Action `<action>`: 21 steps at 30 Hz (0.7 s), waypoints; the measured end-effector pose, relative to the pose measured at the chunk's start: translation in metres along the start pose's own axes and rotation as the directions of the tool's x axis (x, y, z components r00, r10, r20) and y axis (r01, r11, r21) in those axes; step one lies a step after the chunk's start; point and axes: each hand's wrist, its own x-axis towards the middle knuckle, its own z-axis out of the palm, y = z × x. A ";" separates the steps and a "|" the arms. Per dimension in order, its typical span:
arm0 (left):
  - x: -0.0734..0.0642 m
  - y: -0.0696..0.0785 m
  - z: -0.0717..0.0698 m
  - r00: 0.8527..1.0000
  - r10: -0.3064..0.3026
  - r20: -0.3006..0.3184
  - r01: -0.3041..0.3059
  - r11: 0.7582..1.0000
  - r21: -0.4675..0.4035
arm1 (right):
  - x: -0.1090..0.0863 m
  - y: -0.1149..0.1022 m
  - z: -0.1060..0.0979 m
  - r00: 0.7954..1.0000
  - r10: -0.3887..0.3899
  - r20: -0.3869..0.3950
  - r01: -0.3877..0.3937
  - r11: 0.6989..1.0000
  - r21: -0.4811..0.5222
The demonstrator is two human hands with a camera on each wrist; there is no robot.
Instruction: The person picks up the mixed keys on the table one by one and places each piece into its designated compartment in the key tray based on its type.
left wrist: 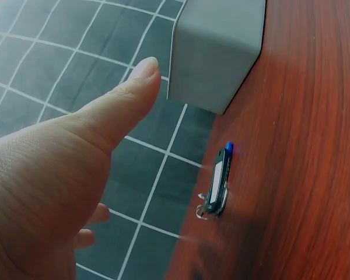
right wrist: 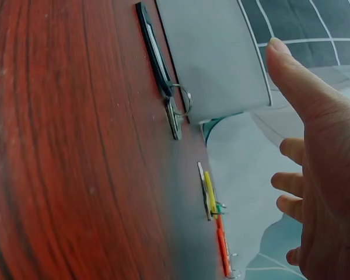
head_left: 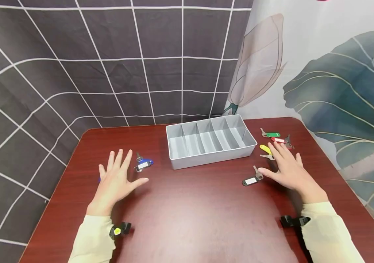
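My left hand (head_left: 114, 184) hovers over the table's left side with its fingers spread, holding nothing. Just right of its fingers lie keys with a black tag (head_left: 143, 165) and a blue tag (head_left: 147, 160), overlapping. A bit of blue shows behind the left hand's fingers. On the right, my right hand (head_left: 286, 168) is spread above the table and grips nothing. Near its thumb is a black-tagged key (head_left: 250, 181). A yellow-tagged key (head_left: 265, 149) lies by its fingertips. Beyond are a green tag (head_left: 273, 134) and a red tag (head_left: 278, 140) with keys.
A grey tray (head_left: 213, 157) with several compartments stands at the back middle of the brown table (head_left: 187, 219). Behind the table hang a dark checked curtain (head_left: 160, 76) and a floral curtain (head_left: 321, 91). A black band sits at each wrist.
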 end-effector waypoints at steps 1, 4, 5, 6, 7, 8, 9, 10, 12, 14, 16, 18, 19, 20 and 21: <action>0.001 0.002 0.000 1.000 0.002 0.003 -0.002 1.000 0.000 | 0.000 0.000 0.000 1.000 0.000 0.000 0.000 1.000 -0.001; 0.003 0.005 -0.001 1.000 0.012 0.015 -0.012 1.000 0.005 | 0.004 -0.002 -0.002 1.000 -0.003 0.002 0.003 1.000 0.003; 0.004 0.006 -0.002 1.000 0.018 0.017 -0.018 1.000 0.007 | 0.006 -0.003 -0.003 1.000 -0.005 0.004 0.005 1.000 0.007; 0.005 0.007 -0.003 0.999 0.026 0.021 -0.026 1.000 0.005 | 0.008 -0.004 -0.004 1.000 -0.007 0.006 0.007 1.000 0.008; 0.007 0.008 -0.005 0.999 0.034 0.023 -0.034 0.999 0.004 | 0.010 -0.005 -0.006 1.000 -0.009 0.009 0.009 1.000 0.011; 0.009 0.009 -0.007 0.999 0.043 0.026 -0.043 0.999 0.005 | 0.013 -0.006 -0.008 1.000 -0.013 0.012 0.012 1.000 0.014; 0.011 0.010 -0.009 0.998 0.054 0.028 -0.054 0.999 0.005 | 0.016 -0.006 -0.010 1.000 -0.013 0.018 0.012 1.000 0.018; 0.013 0.011 -0.011 0.997 0.064 0.031 -0.064 0.998 0.006 | 0.018 -0.007 -0.012 1.000 -0.017 0.022 0.017 1.000 0.020; 0.018 0.013 -0.015 0.995 0.087 0.037 -0.088 0.996 0.011 | 0.024 -0.008 -0.015 0.999 -0.030 0.028 0.029 0.999 0.022; 0.023 0.016 -0.018 0.993 0.108 0.040 -0.109 0.994 0.020 | 0.029 -0.009 -0.017 0.998 -0.046 0.031 0.045 0.999 0.029; 0.027 0.019 -0.019 0.991 0.127 0.045 -0.128 0.991 0.032 | 0.034 -0.010 -0.016 0.997 -0.067 0.029 0.066 0.997 0.036; 0.031 0.023 -0.019 0.988 0.144 0.059 -0.146 0.989 0.035 | 0.039 -0.013 -0.015 0.996 -0.078 0.036 0.077 0.996 0.049; 0.033 0.026 -0.019 0.986 0.151 0.065 -0.154 0.988 0.032 | 0.041 -0.014 -0.015 0.996 -0.083 0.038 0.081 0.995 0.054; 0.035 0.029 -0.019 0.984 0.159 0.076 -0.162 0.986 0.032 | 0.044 -0.016 -0.014 0.996 -0.086 0.040 0.083 0.995 0.058; 0.037 0.032 -0.019 0.982 0.169 0.084 -0.172 0.985 0.033 | 0.046 -0.017 -0.014 0.995 -0.092 0.041 0.089 0.994 0.062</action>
